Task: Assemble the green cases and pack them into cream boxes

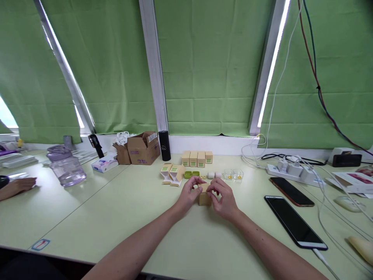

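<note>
A small brown cardboard box (205,200) stands on the table between my hands. My left hand (190,191) pinches at its top left edge, thumb and fingers closed. My right hand (223,196) has its fingers bent together at the top right edge of the same box. Part of the box top is hidden by my fingers. Just beyond, in a row, are two opened small boxes (172,174), green square cups (191,174), white round pieces (214,175) and clear cups (233,174) with yellow bits inside. Several closed small boxes (197,158) stand behind them.
On the right lie two phones (295,221), a power strip (294,173) and loose white cables. To the left are a large purple jug (65,165), a tissue pack (105,163), an open carton (143,149) and a black cylinder (164,146). Another person's hand (19,187) rests far left.
</note>
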`<state>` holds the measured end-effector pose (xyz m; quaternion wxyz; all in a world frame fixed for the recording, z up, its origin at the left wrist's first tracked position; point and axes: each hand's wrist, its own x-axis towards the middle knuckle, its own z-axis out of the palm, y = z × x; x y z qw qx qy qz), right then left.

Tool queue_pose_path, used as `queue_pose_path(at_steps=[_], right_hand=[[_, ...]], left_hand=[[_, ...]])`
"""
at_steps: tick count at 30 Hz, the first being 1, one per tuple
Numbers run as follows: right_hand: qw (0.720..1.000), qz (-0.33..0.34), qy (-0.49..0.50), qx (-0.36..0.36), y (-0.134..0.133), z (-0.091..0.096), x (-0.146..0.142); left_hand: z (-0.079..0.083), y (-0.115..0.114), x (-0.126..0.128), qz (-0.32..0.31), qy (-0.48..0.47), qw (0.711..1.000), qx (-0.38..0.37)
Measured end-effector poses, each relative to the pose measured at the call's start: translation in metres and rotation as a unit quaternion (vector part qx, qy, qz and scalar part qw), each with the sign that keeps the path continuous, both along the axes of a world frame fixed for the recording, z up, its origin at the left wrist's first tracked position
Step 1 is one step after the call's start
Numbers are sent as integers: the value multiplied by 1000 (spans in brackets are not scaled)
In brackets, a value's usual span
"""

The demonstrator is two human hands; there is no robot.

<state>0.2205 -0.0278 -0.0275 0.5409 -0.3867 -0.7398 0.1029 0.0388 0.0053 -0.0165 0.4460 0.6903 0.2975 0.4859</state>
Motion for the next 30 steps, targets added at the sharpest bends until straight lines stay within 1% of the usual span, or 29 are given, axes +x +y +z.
queue_pose_path(at_steps=[3,7,14,16,21,25,28,30], right_hand=[[999,-1,-38,31,0,-1,3],[996,-11,-75,48,3,-4,5],[990,9,-79,116,8,-8,6],[989,13,-90,113,7,-7,7],[989,2,-124,75,6,-2,13],[989,-19,-140,52,10,-2,21],[990,-56,-120,36,15,-3,28],[992,-63,-104,30,17,-3,31]], left_hand=[[0,0,0,1,7,1000,6],[-1,0,0,3,13,1000,6],[-2,0,0,4,45,998,37],[-2,1,-1,2,42,998,39],[-1,2,-3,7,28,999,38],[0,3,-2,49,27,998,29],[0,4,-1,82,21,996,15],[0,5,-1,96,15,995,13]])
